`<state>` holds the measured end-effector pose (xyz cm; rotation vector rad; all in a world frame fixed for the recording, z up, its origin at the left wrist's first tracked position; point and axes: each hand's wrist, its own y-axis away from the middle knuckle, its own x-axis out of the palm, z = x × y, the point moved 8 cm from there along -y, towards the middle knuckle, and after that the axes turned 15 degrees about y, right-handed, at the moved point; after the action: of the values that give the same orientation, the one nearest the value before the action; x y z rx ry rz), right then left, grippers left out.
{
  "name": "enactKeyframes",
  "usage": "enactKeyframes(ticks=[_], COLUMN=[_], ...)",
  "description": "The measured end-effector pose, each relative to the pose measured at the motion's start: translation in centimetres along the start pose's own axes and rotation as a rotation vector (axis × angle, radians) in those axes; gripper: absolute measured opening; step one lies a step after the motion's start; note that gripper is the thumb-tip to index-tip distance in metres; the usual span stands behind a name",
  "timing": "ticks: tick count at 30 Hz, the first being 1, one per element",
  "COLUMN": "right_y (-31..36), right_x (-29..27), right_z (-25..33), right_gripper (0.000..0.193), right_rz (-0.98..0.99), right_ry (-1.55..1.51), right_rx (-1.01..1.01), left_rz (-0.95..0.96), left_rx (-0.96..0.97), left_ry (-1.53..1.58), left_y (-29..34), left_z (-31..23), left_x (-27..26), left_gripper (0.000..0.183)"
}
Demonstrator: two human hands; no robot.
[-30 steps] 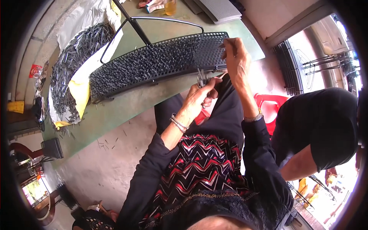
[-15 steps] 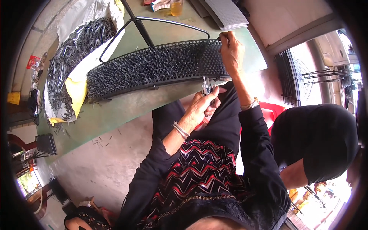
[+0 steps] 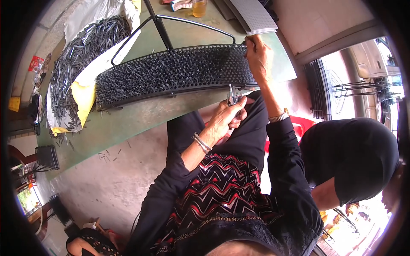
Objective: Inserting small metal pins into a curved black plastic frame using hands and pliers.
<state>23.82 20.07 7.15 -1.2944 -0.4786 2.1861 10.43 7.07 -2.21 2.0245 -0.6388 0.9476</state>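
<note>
**Right hand (image 3: 259, 59) at the right end of the perforated panel (image 3: 171, 70), left hand (image 3: 224, 118) full of strips**

Here's the black panel, lying along the near side of the green table (image 3: 124, 128), a long, curved band whose long axis runs left to right, its right end slightly farther from the person than its left. Dark slivers crowd its holes, thinning out to the right, where the mesh shows through.

And the right hand is right there, over that end, fingers bent and drawn together at the far corner; whether they pinch a strip, I can't tell. Below the panel's near edge, the left hand has its fingers wrapped around a bundle of metal strips (image 3: 233, 97), ends pointing up toward the panel.

Around it now: a black rod frame (image 3: 160, 32) meets the panel's far edge, its bent bar spanning most of that side. Left of the panel sits an open white sack (image 3: 109, 57) heaped with loose strips (image 3: 68, 81). Beyond its right end lie stacked grey sheets (image 3: 252, 17); beyond the frame, a glass of amber liquid (image 3: 199, 8). Off to the panel's lower right, a person in black (image 3: 341, 158) sits close by.
</note>
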Motion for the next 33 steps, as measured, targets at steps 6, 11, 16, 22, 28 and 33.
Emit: enactKeyframes(ticks=[6, 11, 16, 22, 28, 33], right_y=[0.1, 0.4, 0.6, 1.0, 5.2, 7.6], right_x=[0.2, 2.1, 4.4, 2.1, -1.9, -2.1], right_z=[-0.2, -0.9, -1.4, -2.9, 0.6, 2.3], right_gripper=[0.009, 0.009, 0.010, 0.026, 0.036, 0.031], right_rz=[0.056, 0.091, 0.099, 0.113, 0.606, 0.857], right_ry=[-0.062, -0.039, 0.103, -0.064, -0.211, -0.213], right_rx=[0.046, 0.051, -0.130, 0.101, 0.073, -0.099], left_rz=[0.001, -0.020, 0.006, -0.014, 0.049, 0.001], left_rx=[0.024, 0.027, 0.019, 0.011, -0.006, -0.031], left_ry=[-0.014, -0.026, -0.024, -0.021, -0.046, -0.115], left_y=[0.2, 0.4, 0.4, 0.2, 0.2, -0.3], left_z=[-0.4, -0.4, -0.4, -0.5, -0.6, -0.5], left_x=[0.4, 0.0, 0.2, -0.8, 0.3, 0.3], left_gripper=[0.050, 0.050, 0.048, 0.044, 0.045, 0.040])
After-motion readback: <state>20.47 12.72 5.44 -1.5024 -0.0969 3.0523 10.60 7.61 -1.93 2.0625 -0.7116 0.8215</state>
